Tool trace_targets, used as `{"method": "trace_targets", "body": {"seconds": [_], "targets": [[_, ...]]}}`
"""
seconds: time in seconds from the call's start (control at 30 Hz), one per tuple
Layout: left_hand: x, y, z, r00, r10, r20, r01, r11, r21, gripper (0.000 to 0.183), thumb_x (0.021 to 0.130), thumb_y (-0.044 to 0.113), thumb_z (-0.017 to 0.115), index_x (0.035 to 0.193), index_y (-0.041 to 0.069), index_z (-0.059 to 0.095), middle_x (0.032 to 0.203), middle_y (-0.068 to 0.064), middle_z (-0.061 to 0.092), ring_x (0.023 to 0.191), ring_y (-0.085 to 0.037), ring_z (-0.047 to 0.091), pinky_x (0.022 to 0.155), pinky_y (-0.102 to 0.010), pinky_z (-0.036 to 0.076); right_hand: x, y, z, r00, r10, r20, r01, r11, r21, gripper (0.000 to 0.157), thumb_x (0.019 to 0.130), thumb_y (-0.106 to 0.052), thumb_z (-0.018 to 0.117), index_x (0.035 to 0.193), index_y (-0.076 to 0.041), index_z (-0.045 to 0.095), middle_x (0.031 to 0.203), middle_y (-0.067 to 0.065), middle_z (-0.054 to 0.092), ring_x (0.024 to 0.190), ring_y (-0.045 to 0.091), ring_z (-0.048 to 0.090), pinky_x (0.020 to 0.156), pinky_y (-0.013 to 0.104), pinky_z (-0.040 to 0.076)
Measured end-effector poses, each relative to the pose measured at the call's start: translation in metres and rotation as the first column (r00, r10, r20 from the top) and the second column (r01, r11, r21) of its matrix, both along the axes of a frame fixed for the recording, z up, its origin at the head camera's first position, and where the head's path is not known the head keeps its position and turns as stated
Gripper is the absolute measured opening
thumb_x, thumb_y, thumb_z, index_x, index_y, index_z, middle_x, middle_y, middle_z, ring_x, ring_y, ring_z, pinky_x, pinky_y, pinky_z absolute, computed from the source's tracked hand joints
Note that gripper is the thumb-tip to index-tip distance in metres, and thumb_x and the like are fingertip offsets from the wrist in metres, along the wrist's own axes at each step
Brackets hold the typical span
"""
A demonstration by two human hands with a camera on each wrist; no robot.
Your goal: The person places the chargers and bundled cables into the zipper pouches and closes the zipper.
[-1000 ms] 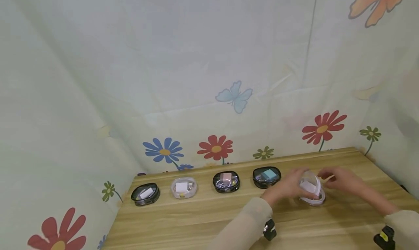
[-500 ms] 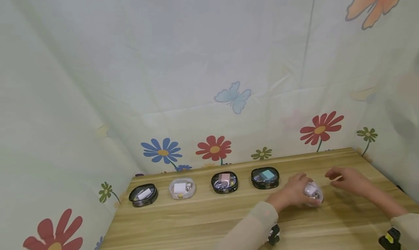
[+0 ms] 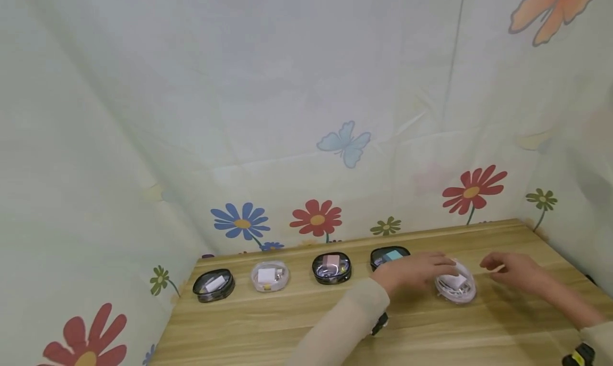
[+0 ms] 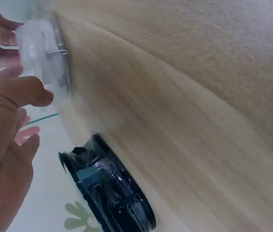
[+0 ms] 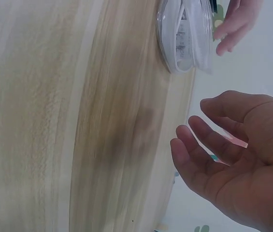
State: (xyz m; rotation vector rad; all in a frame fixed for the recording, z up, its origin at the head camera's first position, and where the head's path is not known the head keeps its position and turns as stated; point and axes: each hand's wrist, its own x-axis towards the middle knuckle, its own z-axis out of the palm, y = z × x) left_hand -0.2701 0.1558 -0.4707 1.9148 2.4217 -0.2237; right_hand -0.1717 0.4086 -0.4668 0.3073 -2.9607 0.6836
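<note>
A clear oval pouch with white trim (image 3: 457,294) lies on the wooden table at the right, with a white charger block and a coiled cable inside. Its white rims (image 5: 175,53) stand apart in the right wrist view. My left hand (image 3: 421,270) hovers just left of this pouch, fingers loosely extended and holding nothing. Part of the black-trimmed pouch with a teal block (image 3: 392,255) is hidden behind that hand. To the right of the white pouch, my right hand (image 3: 514,273) hangs over the table, fingers loosely bent and nothing in them.
Leftward along the table's back run a black pouch with a pink block (image 3: 331,267), a white-trimmed pouch (image 3: 270,275) and a black pouch with a white block (image 3: 214,285). A flower-printed curtain (image 3: 268,142) rises behind the table's back edge.
The left hand has let go of the white-trimmed pouch and drawn back left. The pouch, earlier held with its lid raised, now rests on the table. The right hand has shifted slightly right.
</note>
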Motion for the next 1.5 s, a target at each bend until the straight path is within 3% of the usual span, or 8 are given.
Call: {"method": "trace_targets", "body": {"seconds": [0.2,0.37,0.7,0.8,0.93,1.07,1.23,1.5], "targets": [[0.001,0.007,-0.010,0.998,0.039,0.054,-0.035,0.996,-0.077,0.059,0.110,0.018,0.044,0.160,0.043,0.024,0.164,0.023,0.019,0.150,0.007,0.007,0.116,-0.010,0.014,0.001,-0.003,0.000,1.000,0.016,0.013,-0.016,1.000,0.004,0.016,0.085,0.003,0.073,0.100,0.004,0.070,0.096,0.015,0.072,0.088,0.033,0.068,0.073,0.042,0.060],[0.005,0.014,-0.016,0.993,0.074,-0.088,-0.079,0.995,-0.060,0.048,0.110,0.032,0.044,0.155,0.046,0.034,0.157,0.016,0.035,0.144,0.000,0.031,0.111,-0.017,0.032,0.002,-0.004,0.000,0.999,0.019,0.037,-0.019,1.000,0.010,0.015,0.085,0.003,0.072,0.100,0.003,0.070,0.095,0.015,0.071,0.088,0.033,0.068,0.073,0.042,0.059],[0.032,0.028,-0.022,0.893,0.363,-0.265,-0.354,0.932,0.084,0.066,0.086,0.081,0.051,0.139,0.041,0.051,0.133,0.020,0.048,0.124,-0.004,0.046,0.104,-0.030,0.043,0.004,-0.010,-0.005,0.995,0.023,0.094,-0.023,1.000,0.002,0.010,0.083,-0.003,0.076,0.091,-0.003,0.069,0.091,0.008,0.071,0.082,0.023,0.066,0.070,0.038,0.058],[0.032,0.025,-0.023,0.912,0.302,-0.278,-0.293,0.953,0.076,0.066,0.089,0.076,0.052,0.143,0.038,0.047,0.139,0.018,0.044,0.131,-0.005,0.042,0.110,-0.028,0.039,0.007,-0.016,-0.012,0.994,0.024,0.108,-0.025,1.000,0.008,0.012,0.082,-0.012,0.080,0.084,-0.011,0.068,0.084,-0.001,0.068,0.074,0.012,0.058,0.063,0.030,0.051],[0.025,0.015,-0.021,0.968,0.088,-0.234,-0.079,0.996,0.048,0.067,0.097,0.063,0.053,0.154,0.032,0.038,0.154,0.011,0.037,0.143,-0.007,0.032,0.119,-0.022,0.024,0.015,-0.033,-0.022,0.999,-0.013,0.040,0.010,0.997,0.078,0.022,0.080,-0.021,0.084,0.076,-0.013,0.064,0.074,-0.005,0.058,0.067,0.009,0.047,0.058,0.028,0.042],[0.021,0.008,-0.019,0.978,-0.009,-0.210,0.006,1.000,-0.013,0.067,0.104,0.051,0.050,0.162,0.027,0.027,0.165,0.006,0.027,0.151,-0.010,0.022,0.120,-0.016,0.013,0.022,-0.052,-0.023,0.996,-0.075,-0.057,0.081,0.990,0.115,0.031,0.079,-0.024,0.085,0.071,-0.012,0.058,0.071,-0.002,0.052,0.069,0.013,0.046,0.059,0.031,0.040],[0.033,0.013,-0.023,0.965,0.102,-0.241,-0.119,0.991,-0.056,0.067,0.106,0.045,0.047,0.164,0.027,0.019,0.167,0.006,0.021,0.152,-0.008,0.019,0.120,-0.023,0.024,0.024,-0.062,-0.026,0.987,-0.136,-0.087,0.146,0.981,0.129,0.033,0.082,-0.021,0.083,0.068,-0.011,0.054,0.075,0.003,0.054,0.079,0.025,0.051,0.067,0.043,0.041],[0.054,0.026,-0.023,0.921,0.366,-0.137,-0.368,0.930,0.007,0.060,0.104,0.042,0.050,0.159,0.032,0.029,0.162,0.010,0.027,0.147,-0.008,0.029,0.117,-0.028,0.031,0.012,-0.065,-0.031,0.981,-0.118,-0.156,0.144,0.976,0.166,0.025,0.087,-0.010,0.074,0.066,-0.009,0.060,0.083,0.015,0.066,0.091,0.040,0.058,0.078,0.063,0.042]]}}
